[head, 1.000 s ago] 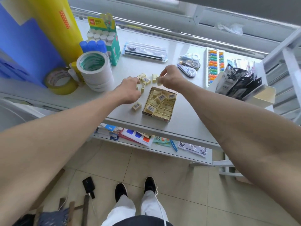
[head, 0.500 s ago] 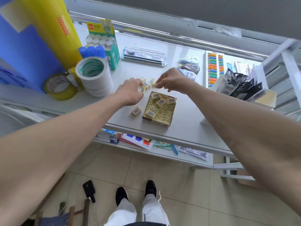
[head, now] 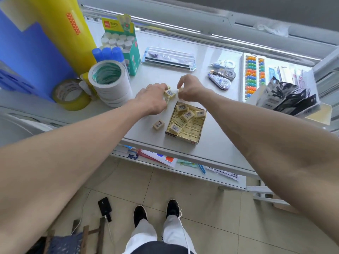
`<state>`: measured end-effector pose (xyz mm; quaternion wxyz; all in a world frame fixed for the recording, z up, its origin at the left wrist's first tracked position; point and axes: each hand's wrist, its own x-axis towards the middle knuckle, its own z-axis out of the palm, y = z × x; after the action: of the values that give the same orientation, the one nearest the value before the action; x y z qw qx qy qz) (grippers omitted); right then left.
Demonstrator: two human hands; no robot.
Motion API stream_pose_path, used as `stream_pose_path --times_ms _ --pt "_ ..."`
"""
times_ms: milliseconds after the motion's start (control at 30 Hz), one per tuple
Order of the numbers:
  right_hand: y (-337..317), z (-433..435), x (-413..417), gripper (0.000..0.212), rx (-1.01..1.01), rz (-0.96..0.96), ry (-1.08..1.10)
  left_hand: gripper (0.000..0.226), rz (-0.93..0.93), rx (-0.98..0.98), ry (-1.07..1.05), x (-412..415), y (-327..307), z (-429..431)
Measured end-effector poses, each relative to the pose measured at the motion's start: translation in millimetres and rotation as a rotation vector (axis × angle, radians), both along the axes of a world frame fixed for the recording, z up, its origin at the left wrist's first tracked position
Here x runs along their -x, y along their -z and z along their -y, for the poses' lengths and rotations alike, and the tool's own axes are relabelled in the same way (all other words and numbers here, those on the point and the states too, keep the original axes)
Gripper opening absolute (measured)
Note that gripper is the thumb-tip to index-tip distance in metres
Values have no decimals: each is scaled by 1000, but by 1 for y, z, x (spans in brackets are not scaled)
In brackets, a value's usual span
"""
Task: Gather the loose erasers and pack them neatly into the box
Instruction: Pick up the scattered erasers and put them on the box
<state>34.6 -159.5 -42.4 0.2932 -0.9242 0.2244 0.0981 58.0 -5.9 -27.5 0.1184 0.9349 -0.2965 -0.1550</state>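
A small open cardboard box (head: 197,142) sits near the table's front edge. It holds a packed layer of pale yellow erasers with several loose ones (head: 187,115) lying on top. One eraser (head: 158,124) lies alone just left of the box. A small cluster of erasers (head: 169,93) lies behind the box, between my hands. My left hand (head: 152,99) is curled over the cluster's left side, fingers on the erasers. My right hand (head: 189,88) pinches an eraser at the cluster's right side.
A stack of white tape rolls (head: 110,81) and a yellow tape roll (head: 70,95) stand to the left. Glue sticks in a green box (head: 121,43), a clear ruler case (head: 168,58), correction tapes (head: 222,77) and an abacus (head: 254,76) lie behind. Black packets (head: 291,98) sit at right.
Both hands have come closer together over the cluster behind the box. My right hand has lowered onto an eraser there. My head has moved nearer the table.
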Motion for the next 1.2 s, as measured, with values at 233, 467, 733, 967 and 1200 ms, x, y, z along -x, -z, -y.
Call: stream_pose_path --times_ms 233,467,733,967,1200 --pt "-34 7 17 44 27 10 14 56 -12 -7 -22 12 -8 -8" --pt "-57 2 50 21 -58 -16 -25 56 -7 0 -20 31 -17 -16" --pt "-69 -13 72 31 -119 -122 -149 59 -59 35 -42 48 -17 -29" --pt "-55 -15 71 39 -25 -140 -139 58 -34 8 -47 39 -19 -47" --pt "-55 -21 44 36 -113 -25 -86 59 -52 23 -96 22 -16 -55"
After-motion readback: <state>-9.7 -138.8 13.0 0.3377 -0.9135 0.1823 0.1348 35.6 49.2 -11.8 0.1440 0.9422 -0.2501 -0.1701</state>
